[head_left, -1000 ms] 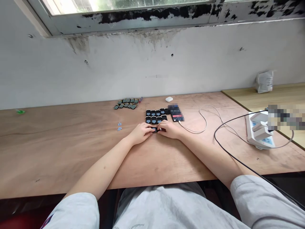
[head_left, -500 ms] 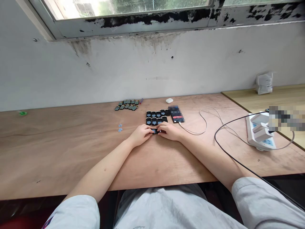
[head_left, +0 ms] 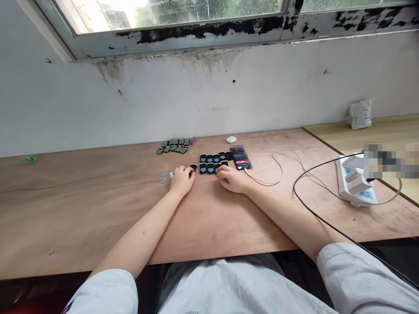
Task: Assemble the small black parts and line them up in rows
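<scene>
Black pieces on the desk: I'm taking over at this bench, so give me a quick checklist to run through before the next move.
1. Left hand has a firm grip on the small black piece at its fingertips: cannot tell.
2. Right hand free of pieces: ok, nothing visible in it.
3. Two rows of black pieces neatly lined up: ok.
4. Phone and its white cable clear of both hands: ok.
5. Pile of greenish pieces kept apart from the rows: ok.
</scene>
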